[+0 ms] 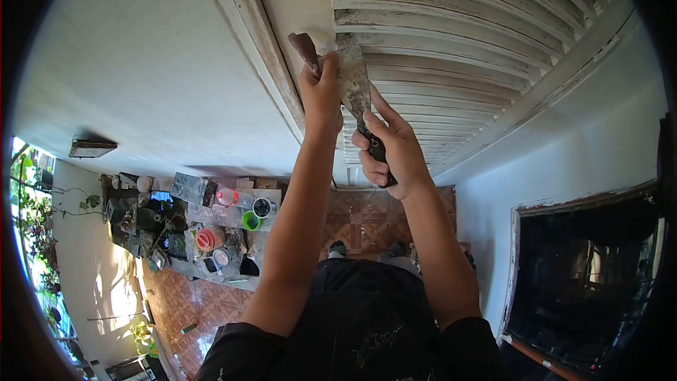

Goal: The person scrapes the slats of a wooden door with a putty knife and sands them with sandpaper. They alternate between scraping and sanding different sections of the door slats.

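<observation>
My right hand [396, 148] is wrapped round the black handle of a putty knife [352, 74], its wide, stained metal blade pointing up. Close against the left side of the blade is my left hand [322, 95], fingers closed. A curled, reddish-brown piece of sandpaper [304, 49] sticks out above that hand's thumb side. Both hands are raised in front of a louvered wooden door [437, 49] with worn, pale slats. The blade's tip overlaps the door's left stile in this view.
On the left, a table [243, 282] carries a red-lidded container [209, 238], a green cup [251, 221], a dark box [193, 189] and other clutter. A dark-paned window [585, 268] is at the right. Brown patterned tiles [360, 215] cover the floor.
</observation>
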The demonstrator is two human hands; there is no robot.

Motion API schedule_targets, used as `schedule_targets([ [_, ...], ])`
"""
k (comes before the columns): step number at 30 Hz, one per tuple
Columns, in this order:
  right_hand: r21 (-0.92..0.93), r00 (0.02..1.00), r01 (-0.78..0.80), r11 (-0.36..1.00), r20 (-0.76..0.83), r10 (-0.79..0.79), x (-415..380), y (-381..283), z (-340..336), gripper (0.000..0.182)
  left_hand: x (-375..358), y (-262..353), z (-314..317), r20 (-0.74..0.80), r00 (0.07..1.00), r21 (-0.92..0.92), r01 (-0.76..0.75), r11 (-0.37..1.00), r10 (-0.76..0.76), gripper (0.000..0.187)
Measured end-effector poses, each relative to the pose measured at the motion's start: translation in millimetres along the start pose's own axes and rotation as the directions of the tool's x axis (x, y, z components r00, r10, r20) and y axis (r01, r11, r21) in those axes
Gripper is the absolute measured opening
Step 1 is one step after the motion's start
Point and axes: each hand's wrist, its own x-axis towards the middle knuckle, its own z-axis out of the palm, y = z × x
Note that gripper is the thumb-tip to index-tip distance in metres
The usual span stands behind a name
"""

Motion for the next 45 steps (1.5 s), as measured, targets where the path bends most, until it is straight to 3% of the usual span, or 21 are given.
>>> schedule_targets([
  [6,0.025,0.999,-0.005,1.000,0.038,0.004,7,-9,-1,0.058,3,3,8,-0.016,0.999,0.004,-0.036,0.999,0.036,0.020],
  [9,0.006,0.999,0.002,1.000,0.055,-0.003,1,-12,1,0.059,-3,0,7,-0.059,0.997,0.113,-0.045,0.993,0.052,0.017],
  [16,-0.020,0.997,0.062,0.998,0.045,-0.061,2,-8,-3,0.059,0,5,13,-0.029,0.997,0.058,-0.065,0.996,0.067,0.017],
  [18,-0.021,0.999,0.029,0.999,0.046,-0.028,-2,-8,-4,0.059,-10,1,15,-0.118,0.991,0.092,-0.058,0.994,0.069,0.016],
  [20,-0.096,1.000,0.021,0.995,0.005,-0.021,2,-16,-3,0.059,-2,-1,16,-0.115,0.992,0.083,-0.041,0.996,0.050,0.016],
  [24,-0.062,0.997,0.045,0.997,0.060,-0.042,1,-21,-8,0.058,-2,3,22,-0.060,0.994,0.007,-0.086,0.996,0.087,0.016],
  [26,-0.112,0.996,0.001,0.994,0.085,0.008,-3,-20,-15,0.059,-12,-2,24,-0.141,0.988,0.037,-0.054,0.998,0.059,0.016],
  [30,-0.128,0.999,-0.021,0.992,0.027,0.024,8,-33,-13,0.057,0,0,26,-0.101,0.986,0.063,-0.130,0.989,0.136,0.015],
  [32,-0.115,0.998,-0.017,0.993,0.051,0.023,3,-31,-17,0.057,-3,-4,26,-0.100,0.988,0.017,-0.113,0.993,0.114,0.016],
  [34,-0.149,0.998,-0.037,0.988,0.049,0.045,-5,-27,-25,0.059,-15,-13,24,-0.134,0.987,0.093,-0.081,0.992,0.093,0.017],
  [35,-0.134,0.996,-0.035,0.990,0.073,0.045,-4,-26,-30,0.059,-14,-21,23,-0.150,0.986,0.016,-0.071,0.997,0.072,0.017],
  [45,-0.128,0.996,-0.060,0.990,0.059,0.068,-4,-42,-25,0.058,-14,-12,37,-0.163,0.984,-0.047,-0.074,0.996,0.065,0.013],
])
